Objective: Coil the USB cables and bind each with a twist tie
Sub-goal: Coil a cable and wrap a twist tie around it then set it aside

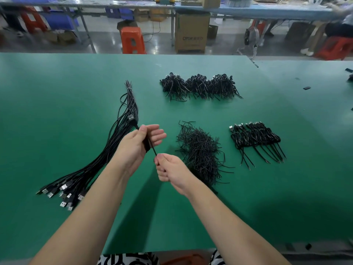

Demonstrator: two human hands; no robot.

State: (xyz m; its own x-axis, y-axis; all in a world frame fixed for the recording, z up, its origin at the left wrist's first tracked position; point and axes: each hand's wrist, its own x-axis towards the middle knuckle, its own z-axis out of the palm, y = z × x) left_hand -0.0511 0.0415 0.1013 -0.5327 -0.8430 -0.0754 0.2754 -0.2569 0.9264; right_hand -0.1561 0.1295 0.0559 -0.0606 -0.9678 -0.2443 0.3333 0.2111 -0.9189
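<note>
The right hand (pixel 172 169) pinches the cable's (pixel 152 149) tail taut; at its 11 o'clock the left hand (pixel 138 144) grips the coil, likely to keep loops tight. Ties (pixel 200 152) lie at 3 o'clock within reach; finished bundles (pixel 198 87) sit farther on the surface (pixel 57 92).

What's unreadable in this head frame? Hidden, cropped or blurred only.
- Coil in the left hand: the palm hides most of it, so the turn count is unknown.
- Cable end in the right hand: curled fingers cover it.
- Loose pile of twist ties: strands too thin to count.
- Far heap of bound cables: ties too small to see.
- Cardboard box: print blurred.
</note>
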